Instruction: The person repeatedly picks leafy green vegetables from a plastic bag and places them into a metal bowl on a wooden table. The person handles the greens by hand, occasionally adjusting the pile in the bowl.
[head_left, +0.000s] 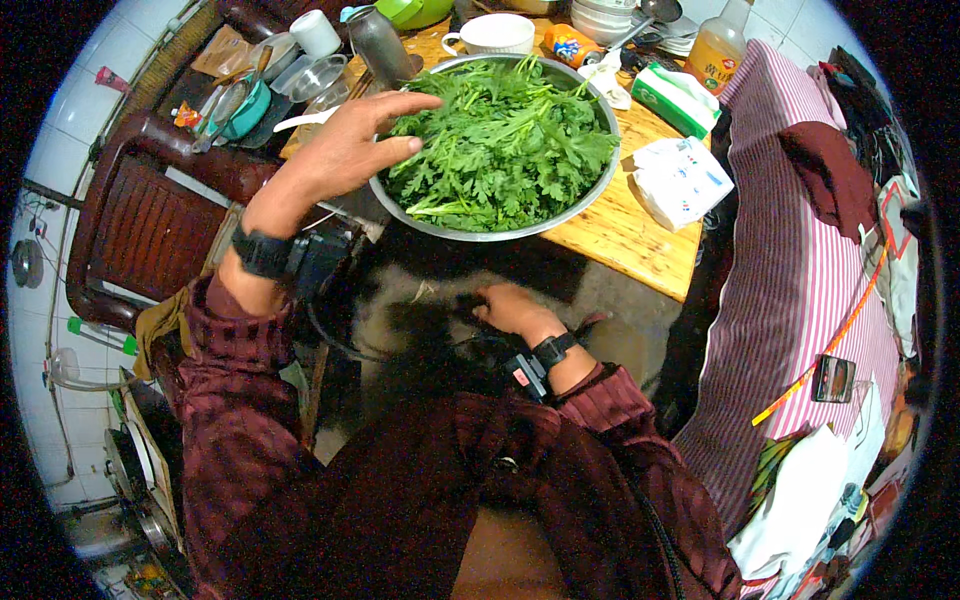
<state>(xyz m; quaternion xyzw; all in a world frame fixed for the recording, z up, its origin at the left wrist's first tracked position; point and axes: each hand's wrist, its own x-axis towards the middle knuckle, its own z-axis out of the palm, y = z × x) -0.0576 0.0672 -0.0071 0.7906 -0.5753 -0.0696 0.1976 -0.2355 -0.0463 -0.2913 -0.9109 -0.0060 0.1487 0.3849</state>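
Observation:
A wide metal basin (491, 234) heaped with leafy greens (510, 150) stands on the corner of a wooden table (637, 247). My left hand (360, 139) reaches over the basin's left rim, fingers apart, thumb and forefinger at the edge of the leaves, with nothing held. Lower down, in front of my body and below the basin, is my right hand (510, 309), its fingers bent. Shadow hides its fingertips, and whether it holds anything cannot be told. Beneath it lies a dark, round-rimmed shape that is hard to make out.
Behind the basin are a white cup (496, 34), an orange can (571, 45) and a dark metal tumbler (379, 46). Tissue packs (681, 182) lie at the table's right. A wooden chair (157, 225) is on the left, a striped bed or couch cover (802, 300) on the right.

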